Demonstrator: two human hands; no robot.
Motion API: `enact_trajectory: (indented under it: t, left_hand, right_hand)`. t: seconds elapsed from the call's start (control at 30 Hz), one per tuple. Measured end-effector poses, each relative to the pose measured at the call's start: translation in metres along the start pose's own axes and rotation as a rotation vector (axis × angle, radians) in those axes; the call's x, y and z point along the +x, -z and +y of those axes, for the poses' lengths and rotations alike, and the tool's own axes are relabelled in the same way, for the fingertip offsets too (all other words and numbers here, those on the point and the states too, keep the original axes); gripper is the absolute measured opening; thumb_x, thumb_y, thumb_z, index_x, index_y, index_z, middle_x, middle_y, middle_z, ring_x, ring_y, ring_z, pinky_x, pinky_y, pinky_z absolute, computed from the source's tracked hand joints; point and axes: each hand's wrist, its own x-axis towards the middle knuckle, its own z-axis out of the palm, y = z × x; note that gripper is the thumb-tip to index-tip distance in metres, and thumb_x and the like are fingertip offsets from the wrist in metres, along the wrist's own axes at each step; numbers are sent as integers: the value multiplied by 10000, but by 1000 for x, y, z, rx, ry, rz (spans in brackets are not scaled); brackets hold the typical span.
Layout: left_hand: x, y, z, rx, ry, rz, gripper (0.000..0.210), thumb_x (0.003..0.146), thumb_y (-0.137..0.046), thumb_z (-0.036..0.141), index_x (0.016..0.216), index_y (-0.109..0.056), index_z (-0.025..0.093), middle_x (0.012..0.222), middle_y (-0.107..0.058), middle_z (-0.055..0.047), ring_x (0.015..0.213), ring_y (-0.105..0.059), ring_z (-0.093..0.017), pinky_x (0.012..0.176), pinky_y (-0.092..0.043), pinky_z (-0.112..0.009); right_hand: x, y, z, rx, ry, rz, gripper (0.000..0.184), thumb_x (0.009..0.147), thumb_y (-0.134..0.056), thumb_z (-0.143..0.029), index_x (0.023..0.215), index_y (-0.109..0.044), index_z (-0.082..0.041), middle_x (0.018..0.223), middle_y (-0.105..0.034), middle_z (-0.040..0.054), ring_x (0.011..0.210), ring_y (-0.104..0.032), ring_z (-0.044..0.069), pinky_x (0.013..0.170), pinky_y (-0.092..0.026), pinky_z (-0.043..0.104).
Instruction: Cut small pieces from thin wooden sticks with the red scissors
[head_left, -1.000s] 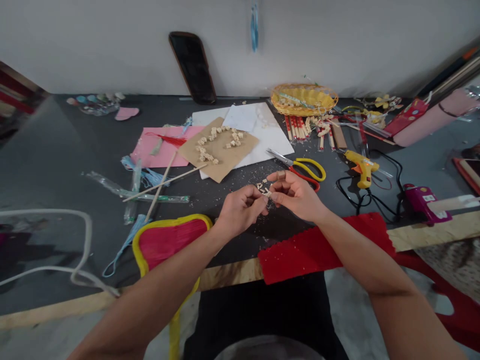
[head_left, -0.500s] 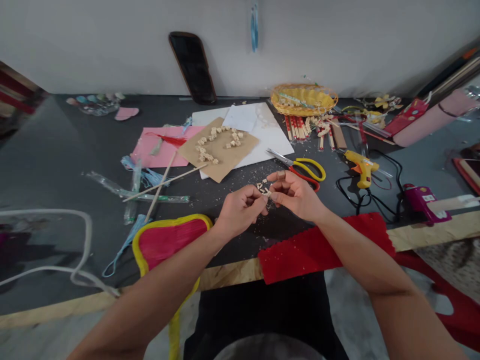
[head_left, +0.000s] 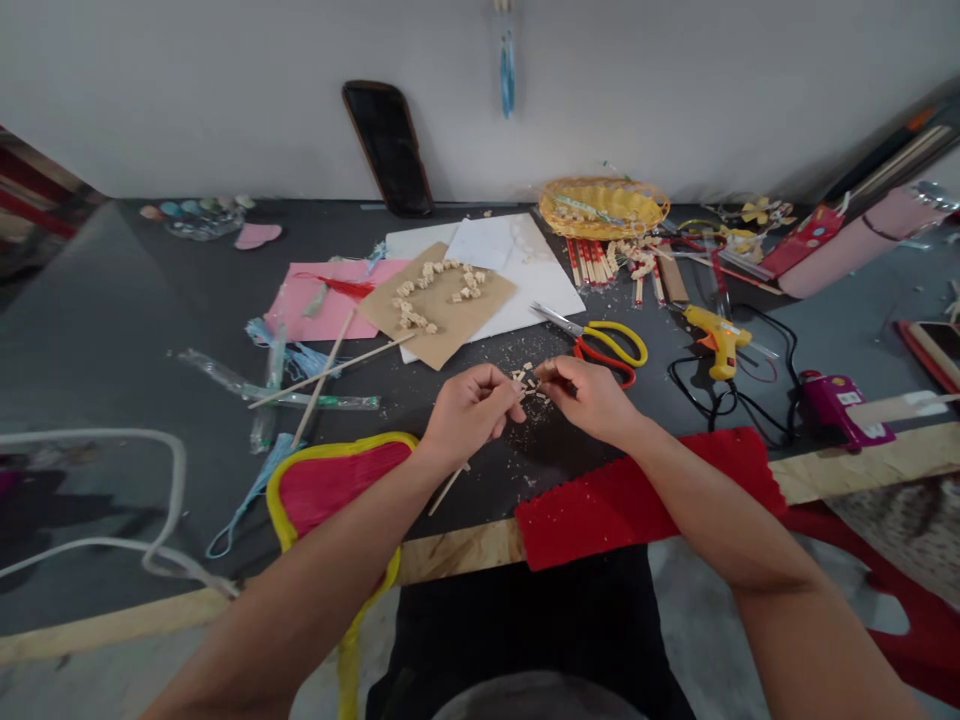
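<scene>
Both hands are low over the dark tabletop with a small gap between them. My left hand [head_left: 475, 410] is closed, thumb against its curled fingers; what it pinches, if anything, is too small to name. My right hand [head_left: 589, 395] is also closed, its fingertips pressed together beside a scatter of short wooden pieces [head_left: 526, 378]. Whether a piece is between those fingertips is hidden. Scissors [head_left: 616, 342] with yellow and red handles lie just beyond the right hand. Clusters of glued-looking wooden bits [head_left: 409, 312] form a curve on a brown card [head_left: 442, 345].
A yellow glue gun [head_left: 718, 338] with a black cord lies to the right, near a purple box [head_left: 844, 408]. A red felt strip [head_left: 645, 500] crosses the front edge. A yellow basket [head_left: 604, 205] stands at the back; a phone [head_left: 388, 148] leans on the wall.
My hands have parted slightly: fingertips that met before are now apart. The right hand's fingers have curled in closer over the wooden pieces.
</scene>
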Motion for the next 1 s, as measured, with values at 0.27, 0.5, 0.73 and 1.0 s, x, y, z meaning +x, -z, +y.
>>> enact_trajectory:
  t: [0.27,0.5,0.73,1.0]
  left_hand:
    - [2,2,8,-154,46,38,261,740,-668,294,612,-480,165,507,-636,5,293,-363,-13,305,-214,-144]
    - [7,9,7,-218,6,81,240,737,-671,292,634,-496,163,507,-634,10,290,-368,-16,311,-229,-147]
    - [6,10,7,-236,-45,117,219,761,-652,279,647,-500,169,508,-626,18,299,-380,-19,316,-235,-155]
    - [5,11,10,-260,-59,125,237,752,-664,296,644,-492,173,507,-625,20,301,-371,-16,325,-233,-159]
  right_hand:
    - [5,17,4,-217,19,98,166,894,-505,-175,921,-664,-213,969,-716,63,952,-655,208,876,-511,379]
    - [6,40,22,-772,-170,119,299,863,-579,-296,1111,-616,-134,1119,-634,183,1062,-521,345,911,-437,490]
    - [5,44,35,-822,-217,78,399,844,-553,-246,1215,-550,-101,1115,-627,201,1051,-552,343,919,-420,491]
    - [8,49,27,-680,-314,206,383,775,-625,-309,1132,-582,-176,1010,-638,136,899,-619,286,776,-479,413]
